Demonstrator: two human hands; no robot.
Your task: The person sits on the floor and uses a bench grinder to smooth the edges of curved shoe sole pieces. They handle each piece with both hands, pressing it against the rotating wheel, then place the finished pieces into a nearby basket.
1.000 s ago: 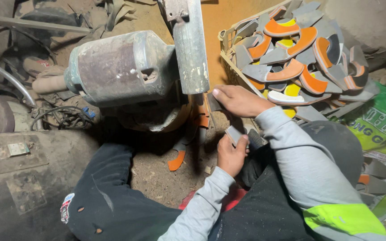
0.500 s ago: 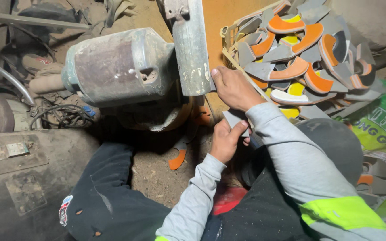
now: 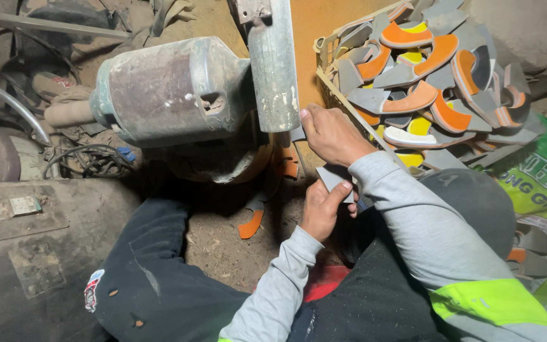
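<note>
Center frame: right hand (image 3: 332, 134) pinches a grey piece (image 3: 296, 133) at the belt (image 3: 274, 69), left hand (image 3: 321, 209) grips another grey piece (image 3: 336, 179); imo keep fingertips clear, light pressure.

The right hand (image 3: 332, 134) presses a small grey piece (image 3: 297, 133) against the tall grey belt (image 3: 275, 66) of a dusty motor machine (image 3: 171, 90). The left hand (image 3: 320, 209) pinches another flat grey piece (image 3: 335, 179). A basket (image 3: 328, 45) (full of grey and orange pieces) sits just beside them.
</note>
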